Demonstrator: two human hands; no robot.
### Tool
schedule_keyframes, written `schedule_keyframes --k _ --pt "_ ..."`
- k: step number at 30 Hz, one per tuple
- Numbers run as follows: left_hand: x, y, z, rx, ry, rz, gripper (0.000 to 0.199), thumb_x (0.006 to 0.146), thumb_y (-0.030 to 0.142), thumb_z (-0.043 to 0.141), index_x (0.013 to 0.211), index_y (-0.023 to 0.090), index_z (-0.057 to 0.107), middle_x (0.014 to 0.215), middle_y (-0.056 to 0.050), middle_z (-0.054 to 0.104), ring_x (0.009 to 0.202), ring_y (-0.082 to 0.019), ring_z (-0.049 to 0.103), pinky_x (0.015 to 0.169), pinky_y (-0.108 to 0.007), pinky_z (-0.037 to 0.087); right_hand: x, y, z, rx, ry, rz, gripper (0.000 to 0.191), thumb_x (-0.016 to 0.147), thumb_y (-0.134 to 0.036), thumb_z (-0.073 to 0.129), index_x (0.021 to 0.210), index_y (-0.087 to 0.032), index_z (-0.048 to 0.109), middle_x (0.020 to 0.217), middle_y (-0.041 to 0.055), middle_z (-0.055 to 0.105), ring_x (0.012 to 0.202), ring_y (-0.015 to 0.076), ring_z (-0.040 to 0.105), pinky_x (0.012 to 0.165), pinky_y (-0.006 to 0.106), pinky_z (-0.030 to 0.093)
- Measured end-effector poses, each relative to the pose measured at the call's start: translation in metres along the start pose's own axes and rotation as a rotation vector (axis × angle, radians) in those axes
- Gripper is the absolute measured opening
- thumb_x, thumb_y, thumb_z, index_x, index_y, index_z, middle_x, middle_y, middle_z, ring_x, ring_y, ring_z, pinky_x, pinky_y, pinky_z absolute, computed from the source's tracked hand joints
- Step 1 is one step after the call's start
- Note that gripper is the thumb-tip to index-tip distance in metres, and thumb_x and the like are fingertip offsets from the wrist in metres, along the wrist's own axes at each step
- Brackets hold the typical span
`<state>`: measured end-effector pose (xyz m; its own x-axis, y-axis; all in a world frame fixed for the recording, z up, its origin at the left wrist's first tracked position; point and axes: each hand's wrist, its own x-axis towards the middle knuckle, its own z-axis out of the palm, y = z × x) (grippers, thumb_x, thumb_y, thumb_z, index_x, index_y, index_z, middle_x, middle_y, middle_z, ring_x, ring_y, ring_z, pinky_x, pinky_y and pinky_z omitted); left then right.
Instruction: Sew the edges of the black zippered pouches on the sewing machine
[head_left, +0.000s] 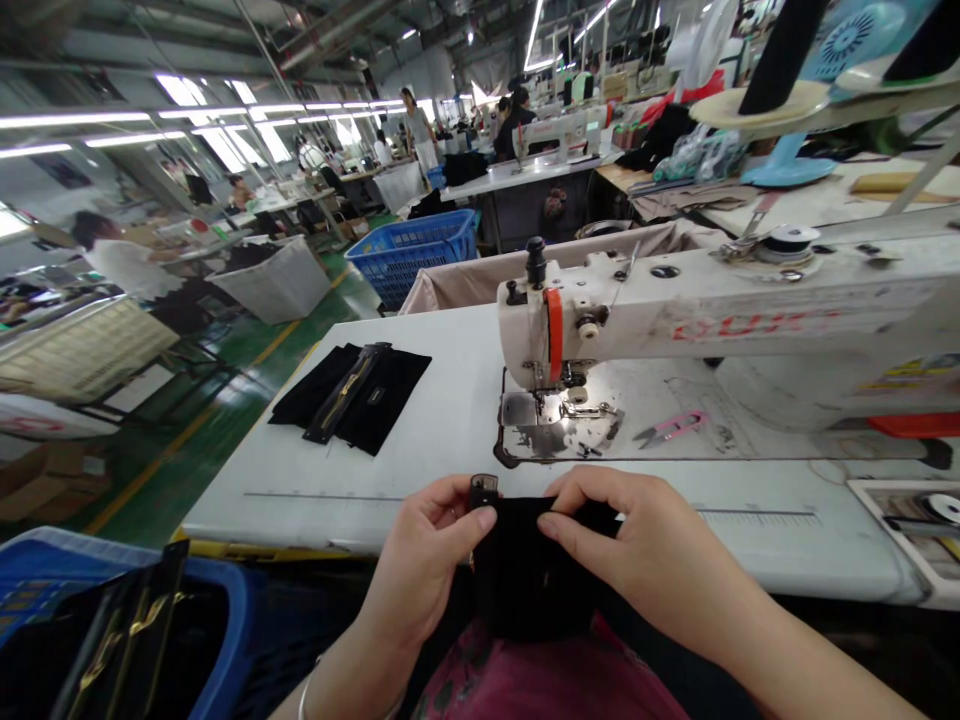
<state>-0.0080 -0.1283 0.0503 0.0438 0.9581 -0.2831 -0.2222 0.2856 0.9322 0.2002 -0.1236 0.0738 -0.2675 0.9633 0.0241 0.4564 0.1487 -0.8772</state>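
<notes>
Head view: pinched black cloth taut between left hand and right hand at tabletop edge, keeping it flat before sewing machine.

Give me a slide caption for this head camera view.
Both hands, left hand and right hand, pinch a black fabric piece before a white sewing machine.

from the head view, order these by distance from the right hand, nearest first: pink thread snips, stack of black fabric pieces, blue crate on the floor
Measured from the right hand:
1. Pink thread snips, just beyond it under the machine arm.
2. Stack of black fabric pieces, on the table's left.
3. Blue crate, far back on the floor.
</notes>
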Motion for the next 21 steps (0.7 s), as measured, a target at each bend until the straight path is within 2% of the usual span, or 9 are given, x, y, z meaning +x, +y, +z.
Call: schedule_keyframes --k 7,13,21 --pt "0.0016 -0.0049 -0.0048 0.03 -0.026 0.018 0.026 0.074 0.027 0.081 0.097 0.016 0.074 0.091 -0.006 0.073 0.087 -0.017 0.067 0.081 -0.023 0.053 0.002 0.0013 0.0028 -0.032 0.05 0.009 0.015 0.079 -0.027 0.066 0.067 -0.023 0.059 0.07 -0.0044 0.068 0.065 0.0143 0.063 0.062 0.026 0.046" --pt "0.0016 -0.0087 -0.0096 0.095 -0.014 0.074 0.029 0.077 0.028 0.079 0.102 0.016 0.071 0.1 -0.008 0.073 0.096 -0.021 0.067 0.09 -0.029 0.052 0.0005 0.0022 0.0045 -0.039 0.089 0.031 0.019 0.078 -0.03 0.067 0.066 -0.022 0.055 0.073 -0.004 0.07 0.066 0.0148 0.064 0.06 0.026 0.044" --pt "-0.0002 -0.0077 -0.0089 0.134 -0.01 0.097 0.026 0.08 0.028 0.076 0.104 0.018 0.072 0.104 -0.006 0.072 0.095 -0.019 0.066 0.088 -0.025 0.051 -0.0005 0.0032 0.0048 -0.056 0.079 0.073 0.021 0.078 -0.029 0.069 0.068 -0.022 0.053 0.074 -0.0045 0.069 0.065 0.0141 0.063 0.06 0.025 0.044"
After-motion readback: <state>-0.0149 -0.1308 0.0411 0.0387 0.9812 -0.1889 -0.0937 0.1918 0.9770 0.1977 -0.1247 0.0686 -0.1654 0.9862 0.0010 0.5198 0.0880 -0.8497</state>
